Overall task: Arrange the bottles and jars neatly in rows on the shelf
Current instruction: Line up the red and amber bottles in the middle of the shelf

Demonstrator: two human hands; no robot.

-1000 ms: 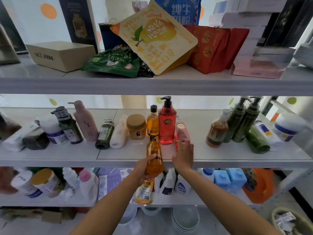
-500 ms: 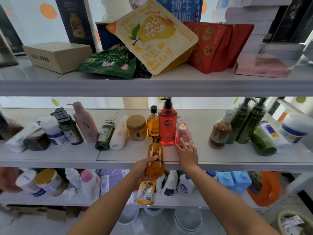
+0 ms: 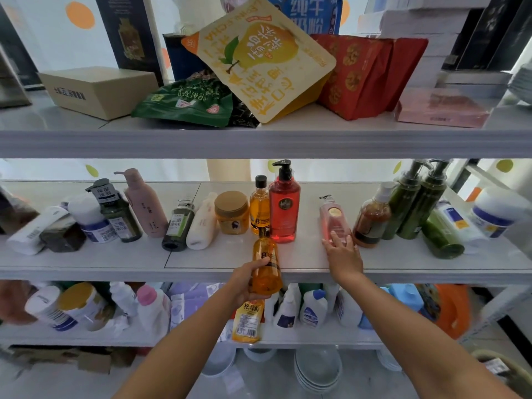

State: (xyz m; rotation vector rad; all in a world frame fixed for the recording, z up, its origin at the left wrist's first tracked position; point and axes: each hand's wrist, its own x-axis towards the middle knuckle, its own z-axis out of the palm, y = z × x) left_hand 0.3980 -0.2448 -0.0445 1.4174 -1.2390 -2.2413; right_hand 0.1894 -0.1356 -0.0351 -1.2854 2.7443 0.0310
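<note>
My left hand point(image 3: 247, 283) grips an amber bottle point(image 3: 266, 263) with a black cap, held at the front edge of the middle shelf point(image 3: 115, 263). My right hand point(image 3: 344, 254) rests its fingers on the base of a small pink bottle point(image 3: 334, 221), which leans back next to a brown sauce-coloured bottle point(image 3: 371, 217). Behind the held bottle stand a matching amber bottle point(image 3: 259, 210), a red pump bottle point(image 3: 284, 205) and a yellow jar point(image 3: 231, 211). To the left, a pink pump bottle point(image 3: 145, 203) stands upright, while a dark green bottle point(image 3: 178, 226) and a white bottle point(image 3: 203, 223) lean over.
Two tall green pump bottles point(image 3: 417, 203), a lying green bottle point(image 3: 440, 234) and a white tub point(image 3: 495, 211) crowd the right end. Snack bags point(image 3: 259, 56) and boxes fill the upper shelf. The lower shelf holds more bottles and cans; bowls point(image 3: 316, 370) sit on the floor.
My right hand has slid the pink bottle to the right, away from the red pump bottle and close to the brown bottle. My left hand keeps the amber bottle nearly in place.
</note>
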